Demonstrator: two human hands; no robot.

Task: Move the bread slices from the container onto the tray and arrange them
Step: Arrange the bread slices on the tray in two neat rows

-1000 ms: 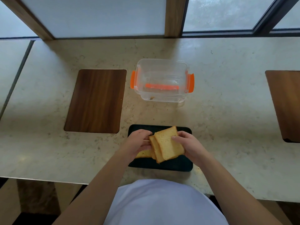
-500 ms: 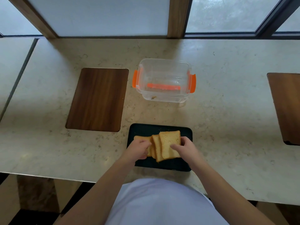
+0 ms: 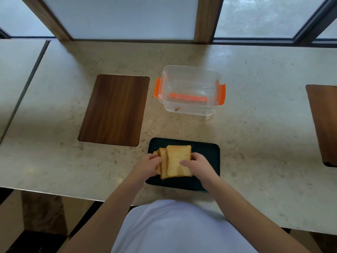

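On a dark tray (image 3: pixel 206 152) at the near edge of a pale stone counter (image 3: pixel 255 125), seen from the head camera, a person's two bare hands close on a fanned stack of bread slices (image 3: pixel 177 160). The left hand (image 3: pixel 148 166) has its grip curled around the left edges of the overlapping slices, fingers tucked against the crusts. The right hand (image 3: pixel 198 165) holds the right edge of the top slice, thumb pressed flat on its upper face and fingers wrapped behind the side. The slices lie between the two hands, slightly tilted and staggered leftward, over the left-centre part of the tray; whether they rest fully on it cannot be told.

Beyond the tray, well apart from the hands, stands a clear plastic container (image 3: pixel 190 79) with orange side clips, lid off, holding only a small crumb-like scrap near its front wall. To the container's left, a dark wooden panel (image 3: pixel 114 110) sits flush in the counter; part of another wooden panel (image 3: pixel 324 123) shows at the right edge. No brand, label or writing can be read on any item.
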